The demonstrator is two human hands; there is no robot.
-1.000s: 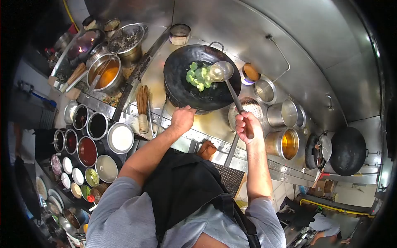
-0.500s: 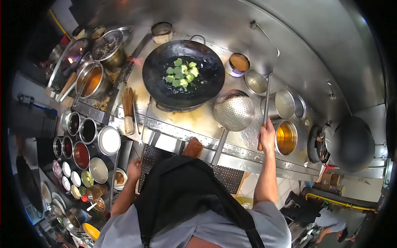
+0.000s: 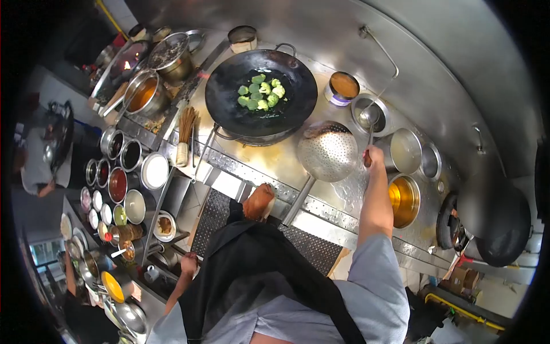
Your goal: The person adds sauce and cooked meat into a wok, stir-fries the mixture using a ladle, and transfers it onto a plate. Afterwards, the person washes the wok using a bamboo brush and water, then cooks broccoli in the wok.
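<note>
My right hand (image 3: 373, 156) grips the handle of a ladle (image 3: 369, 117), whose bowl is inside a metal pot (image 3: 379, 109) under the water tap (image 3: 382, 49). My left hand (image 3: 189, 264) is low beside the apron, its fingers curled at the counter's edge; what it holds, if anything, is too small to tell. Green broccoli pieces (image 3: 255, 96) lie in the dark wok (image 3: 220, 94) with some liquid. A perforated strainer (image 3: 327, 152) rests on the steel stove top just right of the wok.
A bamboo brush (image 3: 185, 129) lies left of the wok. Sauce containers (image 3: 118, 184) fill the left side. Pots of orange liquid (image 3: 143, 94) and yellow liquid (image 3: 404, 198) flank the stove. A brown can (image 3: 344, 86) stands behind. Another person (image 3: 40, 155) is at far left.
The ladle has gone from over the wok to the pot on the right. My left hand has left the wok's near edge and moved down and left. A person has appeared at far left.
</note>
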